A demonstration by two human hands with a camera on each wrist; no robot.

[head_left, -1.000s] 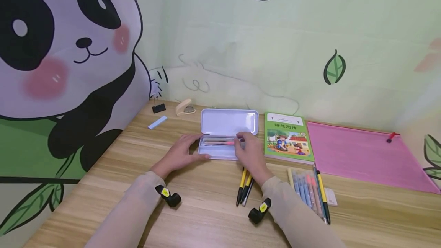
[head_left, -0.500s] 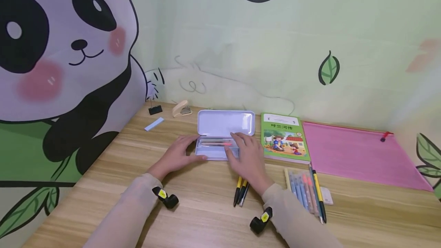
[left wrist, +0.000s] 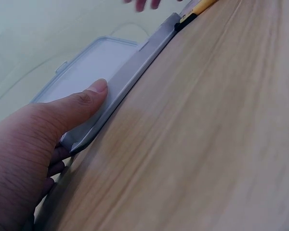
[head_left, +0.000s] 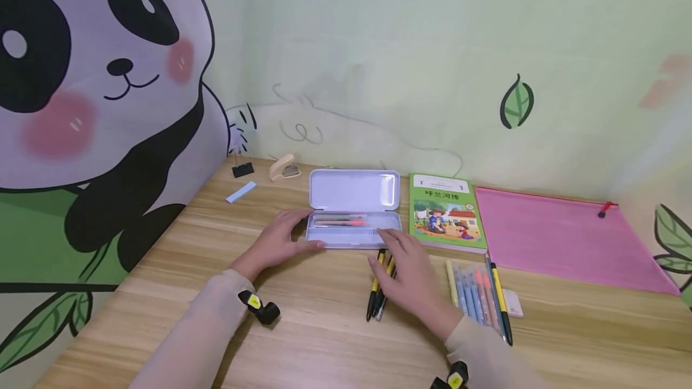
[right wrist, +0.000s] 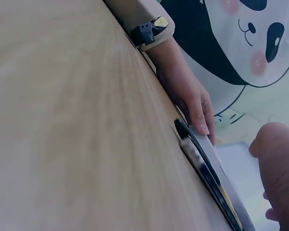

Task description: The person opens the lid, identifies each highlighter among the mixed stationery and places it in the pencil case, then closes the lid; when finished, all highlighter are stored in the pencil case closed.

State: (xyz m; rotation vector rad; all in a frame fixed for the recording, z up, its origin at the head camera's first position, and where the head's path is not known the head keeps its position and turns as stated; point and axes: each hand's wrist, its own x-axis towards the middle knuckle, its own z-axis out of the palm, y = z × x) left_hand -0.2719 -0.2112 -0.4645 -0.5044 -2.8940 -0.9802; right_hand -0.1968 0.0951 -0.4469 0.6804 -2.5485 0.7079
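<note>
An open pale lilac pencil case (head_left: pixel 354 238) lies on the table with its lid raised; a few pens (head_left: pixel 339 221) rest inside. My left hand (head_left: pixel 278 245) holds its left end, the thumb (left wrist: pixel 89 98) on the front edge and the other fingers around the end. My right hand (head_left: pixel 413 275) is over the right front corner of the case, fingers spread and nothing held. Beneath it, several yellow-and-black pens (head_left: pixel 374 293) lie on the table, partly hidden by the hand. The right wrist view shows the dark ends of these pens (right wrist: pixel 202 163) beside the case.
Right of the case lies a green book (head_left: pixel 447 215), then a pink zip pouch (head_left: pixel 573 242). A row of several pens and markers (head_left: pixel 478 296) lies near a white eraser (head_left: pixel 513 304). Back left are a stapler (head_left: pixel 285 168), a binder clip (head_left: pixel 242 170) and a blue strip (head_left: pixel 241 192).
My right hand has drawn back from inside the case toward the right front, leaving pens in it. My left hand keeps its place at the case's left end.
</note>
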